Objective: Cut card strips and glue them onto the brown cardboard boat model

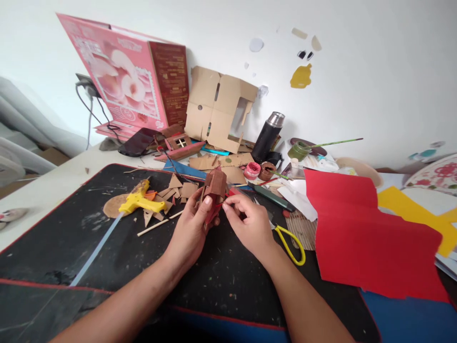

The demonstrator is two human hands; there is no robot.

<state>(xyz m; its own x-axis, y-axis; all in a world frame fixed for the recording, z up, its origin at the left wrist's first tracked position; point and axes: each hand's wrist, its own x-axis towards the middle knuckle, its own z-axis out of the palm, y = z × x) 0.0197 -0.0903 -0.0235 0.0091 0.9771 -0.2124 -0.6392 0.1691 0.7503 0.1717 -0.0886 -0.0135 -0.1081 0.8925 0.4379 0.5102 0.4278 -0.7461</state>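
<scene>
White wall (pixel 217 28), cluttered bench (pixel 80 174). I see the card model (pixel 216 183) above the mat (pixel 124 247), left hand (pixel 189 221) with fingers wrapped round it. Right hand (pixel 250 221) pinches by its red part (pixel 210 215); can't tell if anything's gripped. Risk: oversqueezing could crush the model, a tug could tear the red part.

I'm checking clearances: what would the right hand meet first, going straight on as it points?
Probably the small, boxy brown-red cardboard model in the left hand; the right hand may be touching it, depth is unclear.
</scene>
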